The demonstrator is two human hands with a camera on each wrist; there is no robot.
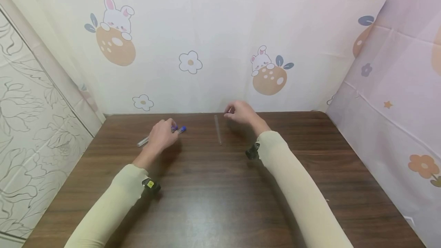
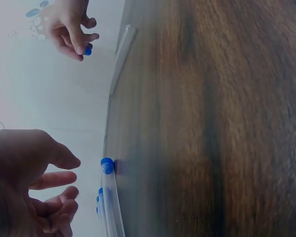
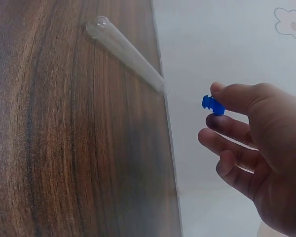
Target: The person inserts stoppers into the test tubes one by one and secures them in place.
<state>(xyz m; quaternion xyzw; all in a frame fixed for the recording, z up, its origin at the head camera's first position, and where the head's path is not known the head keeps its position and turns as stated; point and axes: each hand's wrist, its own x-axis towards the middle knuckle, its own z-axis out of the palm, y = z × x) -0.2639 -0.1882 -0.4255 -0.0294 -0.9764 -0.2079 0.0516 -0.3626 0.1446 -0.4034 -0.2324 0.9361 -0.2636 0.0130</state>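
Observation:
My right hand (image 1: 241, 113) pinches a small blue stopper (image 3: 213, 104) between thumb and index finger, held over the back edge of the table. Beside that hand, to its left, a clear test tube (image 1: 218, 130) without a stopper lies on the table, its rounded end towards me. My left hand (image 1: 161, 135) hovers over several clear test tubes (image 2: 113, 212) with blue stoppers, lying side by side. Its fingers are loosely bent and apart from the tubes in the left wrist view. Part of these tubes is hidden behind the hand in the head view.
The dark wood-grain table (image 1: 206, 186) ends at the back against a pale curtain (image 1: 220, 79) printed with rabbits, fruit and flowers. Another printed curtain (image 1: 386, 125) hangs on the right, and a panel with flower line drawings (image 1: 27, 125) stands at the left.

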